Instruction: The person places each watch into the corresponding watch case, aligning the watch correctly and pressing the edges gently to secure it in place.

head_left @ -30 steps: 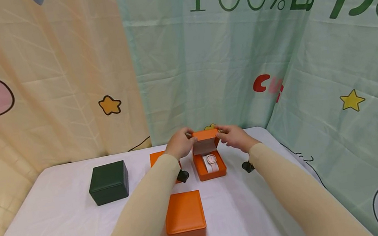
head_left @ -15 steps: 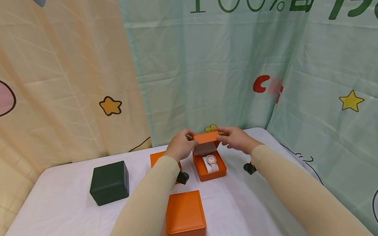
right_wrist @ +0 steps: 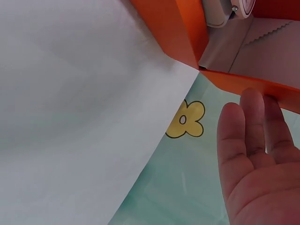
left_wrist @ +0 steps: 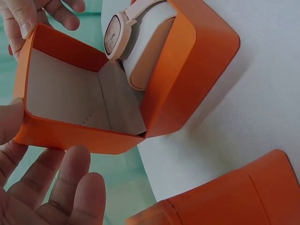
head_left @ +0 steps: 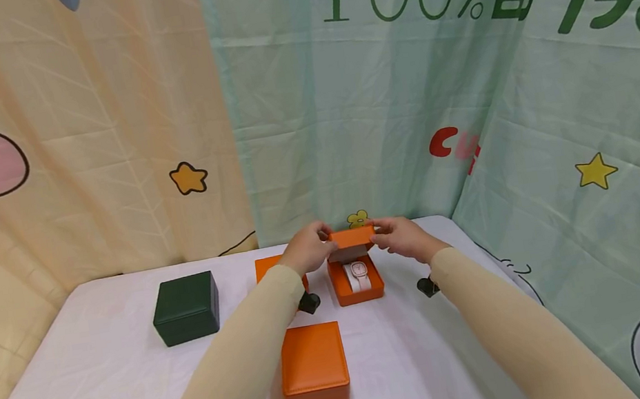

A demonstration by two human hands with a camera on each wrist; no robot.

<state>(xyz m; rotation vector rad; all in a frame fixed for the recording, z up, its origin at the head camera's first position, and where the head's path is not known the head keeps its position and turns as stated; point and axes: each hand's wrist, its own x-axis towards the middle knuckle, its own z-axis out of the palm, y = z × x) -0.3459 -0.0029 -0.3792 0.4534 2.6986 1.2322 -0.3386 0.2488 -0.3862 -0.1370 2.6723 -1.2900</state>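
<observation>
An orange watch box [head_left: 362,297] sits at the far side of the white table, its lid [head_left: 353,238] raised partway on the back hinge. Inside it a watch [head_left: 359,270] with a pale pink strap is wrapped round a light cushion, its dial also visible in the left wrist view. My left hand [head_left: 306,248] pinches the lid's left side, thumb on the rim and fingers along the outer wall. At the opposite side my right hand [head_left: 400,238] holds the lid too, with its thumb at the corner and fingertips against the outside.
A closed orange box [head_left: 313,361] lies nearer me. Another orange box [head_left: 265,266] is partly covered by my left arm. Farther left stands a dark green box [head_left: 186,308]. Printed curtains [head_left: 333,121] hang right behind the table [head_left: 106,394].
The lid has tilted slightly forward and down over the watch, both hands moving with it. My right wrist has shifted a little outward. The other boxes stay where they were.
</observation>
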